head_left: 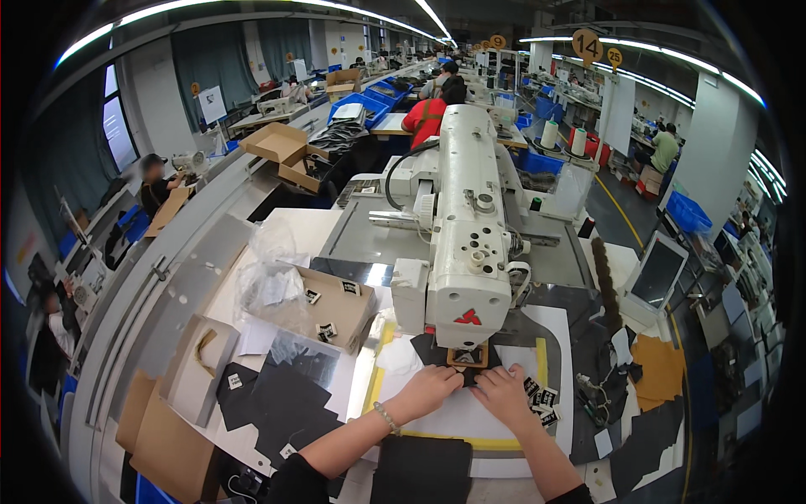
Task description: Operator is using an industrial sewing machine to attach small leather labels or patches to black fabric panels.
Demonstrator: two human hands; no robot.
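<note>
A white industrial sewing machine (470,244) stands in front of me, its head over a small orange-brown clamp frame (468,356). Under that frame lies a black fabric piece (430,349). My left hand (430,391), with a beaded bracelet on the wrist, has its fingers closed on the near edge of the fabric. From the other side my right hand (502,393) pinches the same edge, fingertips close to the left ones. Next to my right hand lie several black-and-white labels (544,398). The fingertips are partly hidden against the dark cloth.
Black fabric pieces (290,399) lie at left, and a dark stack (421,470) sits at the near edge. A cardboard tray (336,307) holds labels beside a clear plastic bag (270,290). Tan pieces (656,370) and a control screen (657,273) are at right. Other people work farther off.
</note>
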